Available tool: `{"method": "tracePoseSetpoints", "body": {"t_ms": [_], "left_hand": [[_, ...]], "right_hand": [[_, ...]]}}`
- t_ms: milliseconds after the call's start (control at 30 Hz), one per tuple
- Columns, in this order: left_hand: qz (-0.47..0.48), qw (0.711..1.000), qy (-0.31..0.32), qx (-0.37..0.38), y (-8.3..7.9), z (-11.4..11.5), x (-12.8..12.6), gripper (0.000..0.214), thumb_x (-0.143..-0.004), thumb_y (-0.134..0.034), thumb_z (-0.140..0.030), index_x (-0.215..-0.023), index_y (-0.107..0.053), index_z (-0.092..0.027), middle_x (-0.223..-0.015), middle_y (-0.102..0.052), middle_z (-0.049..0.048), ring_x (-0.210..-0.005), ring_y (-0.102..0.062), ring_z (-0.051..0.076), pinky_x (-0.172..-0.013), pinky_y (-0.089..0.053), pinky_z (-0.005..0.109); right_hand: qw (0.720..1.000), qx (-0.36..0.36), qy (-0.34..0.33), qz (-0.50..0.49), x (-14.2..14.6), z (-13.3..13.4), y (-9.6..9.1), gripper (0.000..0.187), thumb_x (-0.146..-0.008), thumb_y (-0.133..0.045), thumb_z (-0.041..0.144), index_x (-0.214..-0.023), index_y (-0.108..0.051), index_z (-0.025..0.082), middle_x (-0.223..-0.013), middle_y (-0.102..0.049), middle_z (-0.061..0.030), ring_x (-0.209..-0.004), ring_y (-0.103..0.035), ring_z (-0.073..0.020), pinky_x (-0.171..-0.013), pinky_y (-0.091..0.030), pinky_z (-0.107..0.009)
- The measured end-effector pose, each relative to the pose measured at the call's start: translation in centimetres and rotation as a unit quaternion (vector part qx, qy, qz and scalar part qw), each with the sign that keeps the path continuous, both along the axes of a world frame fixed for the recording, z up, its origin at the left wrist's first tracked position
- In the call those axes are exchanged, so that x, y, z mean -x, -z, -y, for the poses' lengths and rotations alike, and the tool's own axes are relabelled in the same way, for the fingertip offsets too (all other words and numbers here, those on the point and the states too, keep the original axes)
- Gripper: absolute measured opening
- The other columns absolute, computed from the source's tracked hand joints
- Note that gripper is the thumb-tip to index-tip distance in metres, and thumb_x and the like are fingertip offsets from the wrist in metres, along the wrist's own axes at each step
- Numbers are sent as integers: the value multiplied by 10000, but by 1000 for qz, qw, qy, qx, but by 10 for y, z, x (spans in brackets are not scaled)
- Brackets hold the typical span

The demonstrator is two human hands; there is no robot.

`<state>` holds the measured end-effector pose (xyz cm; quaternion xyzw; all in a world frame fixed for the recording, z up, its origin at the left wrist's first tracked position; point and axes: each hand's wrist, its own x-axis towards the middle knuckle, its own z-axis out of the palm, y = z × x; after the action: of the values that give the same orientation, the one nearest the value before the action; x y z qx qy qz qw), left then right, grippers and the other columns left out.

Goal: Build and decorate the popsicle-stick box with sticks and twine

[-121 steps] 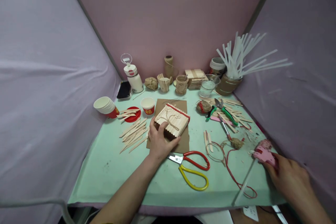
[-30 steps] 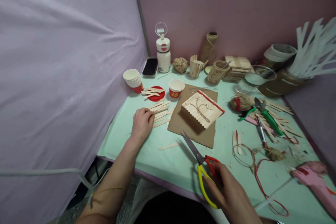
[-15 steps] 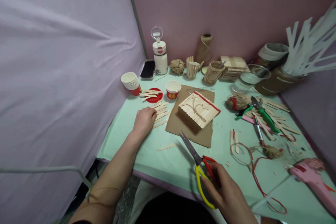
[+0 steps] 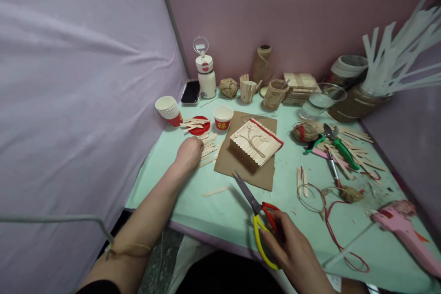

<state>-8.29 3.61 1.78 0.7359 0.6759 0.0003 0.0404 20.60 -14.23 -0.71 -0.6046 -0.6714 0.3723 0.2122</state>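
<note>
The person's right hand point(image 4: 291, 243) is over the near edge of the desk point(image 4: 203, 213), its fingers curled around the red and yellow handles of the scissors point(image 4: 255, 206). The blades, nearly together with only a slight gap at the tips, extend from those fingers toward the far left. In this view the tips overlap the near edge of a cardboard sheet point(image 4: 225, 165); whether they touch it is unclear.

The left hand point(image 4: 189, 154) is toward the desk's left edge, palm down, its fingers bent over the left ends of a pile of wooden sticks point(image 4: 208, 148). The fingertips are partly hidden, so it cannot be made out how far apart they are or whether they pinch a stick. The rest of the pile lies just right of these fingers. A single stick point(image 4: 216, 191) lies apart, nearer the desk's near edge, between the left hand and the scissors.

On the cardboard, beyond the blades, sits a box covered in sticks point(image 4: 257, 142), clear of both hands. A pink glue gun point(image 4: 399, 227) lies toward the near right corner.
</note>
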Motion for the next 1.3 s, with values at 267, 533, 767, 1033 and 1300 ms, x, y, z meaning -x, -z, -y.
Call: {"method": "tracePoseSetpoints", "body": {"t_ms": [267,533,767,1033,1300], "left_hand": [[-10,1000,18,1,2,-4,-1,297,-795,-395,-125,-700,-675,-138,-775,-650,166,-743,-588,253,-644,-388,336],[-35,999,24,-10,7,-9,0,261,-802,-419,-147,-748,-673,-124,-801,-655,180,-748,-592,265,-625,-376,339],[-20,999,24,-6,3,-10,2,278,-821,-406,-156,-730,-667,-125,-794,-659,167,-741,-585,246,-637,-363,321],[-33,998,21,39,-3,-10,0,274,-823,-401,-192,-790,-663,-120,-859,-677,162,-779,-594,237,-628,-349,310],[-3,999,28,44,-5,-11,0,229,-798,-395,-160,-745,-617,-133,-792,-648,135,-690,-547,208,-561,-274,306]], "right_hand": [[999,8,21,-43,2,3,-2,301,-861,-514,433,-1051,-562,205,-884,-676,-51,-725,-642,-177,-611,-512,-254],[997,38,20,-67,3,9,-2,310,-876,-494,434,-1077,-518,199,-913,-658,-53,-764,-625,-176,-673,-506,-268],[997,54,16,-60,4,12,-2,306,-889,-468,453,-1067,-504,208,-910,-643,-46,-763,-606,-180,-684,-486,-282],[996,66,5,-60,3,15,2,316,-890,-462,470,-1068,-486,211,-925,-629,-45,-773,-582,-180,-691,-461,-284],[995,78,8,-68,3,14,1,317,-892,-458,466,-1073,-477,206,-925,-616,-49,-781,-571,-183,-707,-453,-291]]}}
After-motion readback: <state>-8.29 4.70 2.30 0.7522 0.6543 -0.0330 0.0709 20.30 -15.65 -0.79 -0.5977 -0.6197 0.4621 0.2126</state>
